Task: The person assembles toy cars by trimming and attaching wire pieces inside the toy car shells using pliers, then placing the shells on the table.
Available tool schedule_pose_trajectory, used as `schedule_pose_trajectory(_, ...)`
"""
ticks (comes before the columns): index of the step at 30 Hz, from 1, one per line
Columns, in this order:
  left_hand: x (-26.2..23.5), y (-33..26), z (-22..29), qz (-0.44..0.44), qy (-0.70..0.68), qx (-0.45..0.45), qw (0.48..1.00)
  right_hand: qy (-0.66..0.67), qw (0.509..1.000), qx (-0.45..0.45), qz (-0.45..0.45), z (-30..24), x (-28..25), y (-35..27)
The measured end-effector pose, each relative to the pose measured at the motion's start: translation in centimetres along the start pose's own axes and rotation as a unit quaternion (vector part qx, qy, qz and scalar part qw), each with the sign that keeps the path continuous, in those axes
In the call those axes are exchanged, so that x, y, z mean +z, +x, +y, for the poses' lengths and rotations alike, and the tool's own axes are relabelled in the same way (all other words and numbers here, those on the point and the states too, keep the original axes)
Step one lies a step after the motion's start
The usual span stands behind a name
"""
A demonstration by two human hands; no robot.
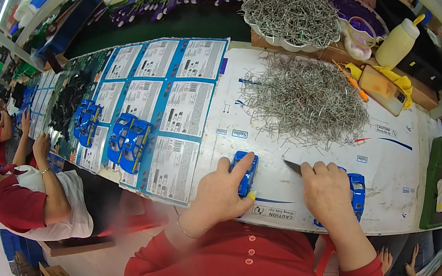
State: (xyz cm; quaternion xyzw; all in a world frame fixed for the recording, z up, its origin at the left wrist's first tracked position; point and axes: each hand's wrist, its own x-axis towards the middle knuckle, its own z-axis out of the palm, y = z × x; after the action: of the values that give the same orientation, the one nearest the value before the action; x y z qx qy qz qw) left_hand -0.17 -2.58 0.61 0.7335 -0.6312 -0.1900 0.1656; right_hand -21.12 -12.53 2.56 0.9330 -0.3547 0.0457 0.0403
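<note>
A blue toy car [247, 179] lies on the white tabletop, held by my left hand [218, 194]. The index finger stretches along the car, and the thumb wears something yellow at its tip. My right hand [325, 193] is closed round a dark, pointed metal tool [292, 166]; its grip is hidden in the fist, so I cannot tell the exact kind. The point aims left, apart from the car. Beside my right hand, partly covered by it, is another blue toy car [356, 192]. Farther off lies a loose heap of thin metal wire pieces [310, 100].
Printed card sheets [177, 151] with blue borders cover the table's left part, with several blue toy cars [128, 142] on them. Behind the heap stand a white bowl [288, 42] of wire pieces, an orange-handled tool [358, 86] and a yellowish squeeze bottle [397, 44]. People [28, 193] sit at left.
</note>
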Motion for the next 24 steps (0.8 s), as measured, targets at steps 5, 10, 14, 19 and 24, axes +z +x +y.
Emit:
schedule_pose_trajectory(5,-0.3,0.4,-4.9,-0.022,-0.603,-0.057,0.795,0.046,0.998,-0.037,0.022,-1.0,-1.1,-0.7)
schedule_pose_trajectory(10,-1.1,0.0,-5.1,-0.048,-0.827,-0.027,0.560,0.060,0.987,-0.139,0.046,-1.9,-1.4,-0.6)
schedule_pose_trajectory(14,-1.0,0.2,-3.9,-0.088,-0.749,-0.078,0.652,0.051,0.984,-0.170,0.036,-2.7,-2.5,-0.2)
schedule_pose_trajectory(19,-0.1,0.5,-3.4,-0.127,-0.738,-0.065,0.660,0.035,0.977,-0.210,0.013,-3.1,-2.2,0.3)
schedule_pose_trajectory(24,0.3,0.1,-3.6,-0.069,-0.752,-0.075,0.651,0.045,0.979,-0.196,0.036,-2.9,-1.7,0.4)
